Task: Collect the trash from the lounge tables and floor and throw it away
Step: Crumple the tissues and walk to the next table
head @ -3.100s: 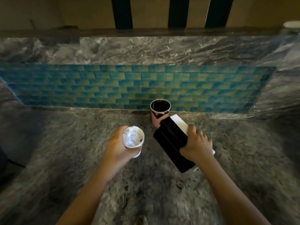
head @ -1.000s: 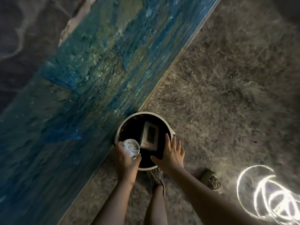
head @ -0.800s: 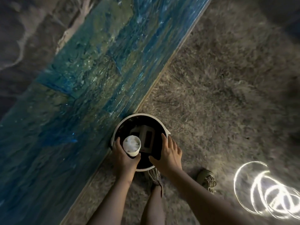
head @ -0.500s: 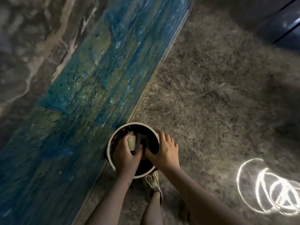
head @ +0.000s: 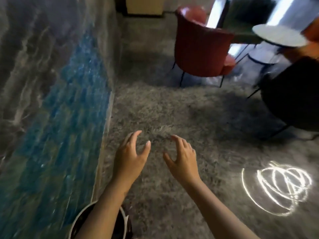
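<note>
Presently both grips are released. Left hand (head: 131,157): fingers spread and loosely curved, thumb apart, nothing in it. Right hand (head: 183,159): the same, fingers arched, palm down, nothing held. The two hands hang side by side, near each other but not touching, above the carpet (head: 172,109) and clear of it.

Trash bin (head: 78,215): round, white rim, dark inside, at the bottom edge of the view. It stands on the carpet just beside the foot of the tiled wall (head: 60,109). The left forearm crosses over its mouth and hides most of it; contents cannot be told.

Wall on the left: blue-green tile band below grey veined stone, blurred.

Farther off, across the carpet: a red chair (head: 202,49) on thin dark legs, its back to the camera. To its right a round counter (head: 279,34) with a pale top. A dark chair (head: 293,100) stands at the right edge. Bright looping light pattern (head: 279,187) lies on the carpet, to the right of the right forearm.
</note>
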Motion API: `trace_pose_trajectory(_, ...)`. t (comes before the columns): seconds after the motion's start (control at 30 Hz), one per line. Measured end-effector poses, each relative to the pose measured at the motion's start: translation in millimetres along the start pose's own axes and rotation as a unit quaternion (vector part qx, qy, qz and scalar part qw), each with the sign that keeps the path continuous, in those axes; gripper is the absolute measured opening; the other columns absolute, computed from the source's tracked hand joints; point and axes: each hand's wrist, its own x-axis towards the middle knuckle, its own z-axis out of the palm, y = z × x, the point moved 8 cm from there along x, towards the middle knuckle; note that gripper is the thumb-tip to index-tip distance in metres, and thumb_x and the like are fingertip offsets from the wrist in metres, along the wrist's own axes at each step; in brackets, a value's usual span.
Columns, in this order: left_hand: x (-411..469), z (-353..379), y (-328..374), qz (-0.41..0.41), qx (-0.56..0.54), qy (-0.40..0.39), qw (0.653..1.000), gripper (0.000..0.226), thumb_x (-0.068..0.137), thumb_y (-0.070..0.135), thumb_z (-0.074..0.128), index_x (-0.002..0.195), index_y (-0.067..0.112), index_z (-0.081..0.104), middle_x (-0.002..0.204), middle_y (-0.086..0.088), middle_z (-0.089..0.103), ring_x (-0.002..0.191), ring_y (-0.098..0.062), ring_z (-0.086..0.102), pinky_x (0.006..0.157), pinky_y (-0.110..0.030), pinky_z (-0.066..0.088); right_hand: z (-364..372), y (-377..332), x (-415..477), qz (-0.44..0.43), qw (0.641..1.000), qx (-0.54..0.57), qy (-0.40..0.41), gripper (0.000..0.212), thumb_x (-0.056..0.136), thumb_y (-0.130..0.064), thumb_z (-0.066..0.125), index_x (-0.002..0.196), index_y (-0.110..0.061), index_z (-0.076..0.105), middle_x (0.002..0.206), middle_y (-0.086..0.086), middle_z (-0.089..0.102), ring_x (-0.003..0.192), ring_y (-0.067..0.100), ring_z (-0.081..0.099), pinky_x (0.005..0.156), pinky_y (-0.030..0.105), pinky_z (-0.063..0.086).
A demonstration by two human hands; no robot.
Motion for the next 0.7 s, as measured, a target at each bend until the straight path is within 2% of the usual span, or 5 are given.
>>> trace_pose_trajectory(0.23, -9.9, 86.3, 240.6, 0.186, 0.006, -0.11, 0.976, 0.061, 0.083, 0.031, 0.063, 0.137, 0.017, 0.038, 0.127, -0.007, 0.054, 0.111, -0.021, 0.053, 0.087, -0.026, 0.039, -235.4, 103.5, -36.1, 0.107, 0.987, -0.059, 0.104, 0.032, 0.09, -0.041, 0.05, 0.113, -0.02, 0.056, 0.112, -0.002, 0.061, 0.106, 0.019, 0.052, 0.086, 0.033, 0.036)
trace_pose_trajectory(0.3, -25.2, 115.9, 311.8, 0.248, 0.003, -0.144, 0.958, 0.061, 0.082, 0.029, 0.065, 0.137, 0.016, 0.041, 0.124, -0.008, 0.054, 0.11, -0.022, 0.053, 0.086, -0.025, 0.038, -302.5, 134.4, -61.3, 0.148, 0.977, -0.061, 0.143, 0.031, 0.091, -0.04, 0.05, 0.114, -0.019, 0.056, 0.111, -0.001, 0.061, 0.105, 0.02, 0.052, 0.086, 0.033, 0.036)
trace_pose_trajectory(0.43, -63.7, 174.5, 435.7, 0.359, 0.008, -0.209, 0.91, 0.053, 0.082, 0.03, 0.065, 0.131, 0.018, 0.049, 0.117, -0.006, 0.058, 0.108, -0.024, 0.055, 0.09, -0.034, 0.044, -424.9, 186.5, -125.1, 0.217, 0.945, -0.075, 0.233, 0.031, 0.088, -0.029, 0.054, 0.116, -0.014, 0.056, 0.112, 0.006, 0.062, 0.105, 0.025, 0.053, 0.09, 0.039, 0.041)
trace_pose_trajectory(0.57, -116.6, 233.9, 521.2, 0.427, -0.002, -0.266, 0.864, 0.049, 0.081, 0.033, 0.063, 0.127, 0.023, 0.051, 0.112, 0.0, 0.06, 0.099, -0.018, 0.059, 0.088, -0.036, 0.048, -496.4, 237.8, -197.6, 0.292, 0.909, -0.077, 0.289, 0.031, 0.086, -0.021, 0.056, 0.115, -0.012, 0.057, 0.111, 0.008, 0.063, 0.105, 0.026, 0.055, 0.09, 0.038, 0.042)
trace_pose_trajectory(0.7, -164.5, 300.8, 579.6, 0.475, -0.029, -0.328, 0.816, 0.055, 0.081, 0.033, 0.064, 0.132, 0.023, 0.047, 0.112, 0.003, 0.057, 0.1, -0.013, 0.057, 0.086, -0.031, 0.047, -530.8, 297.3, -247.2, 0.361, 0.877, -0.084, 0.305, 0.031, 0.088, -0.025, 0.055, 0.117, -0.014, 0.056, 0.114, 0.006, 0.062, 0.106, 0.023, 0.055, 0.091, 0.035, 0.041)
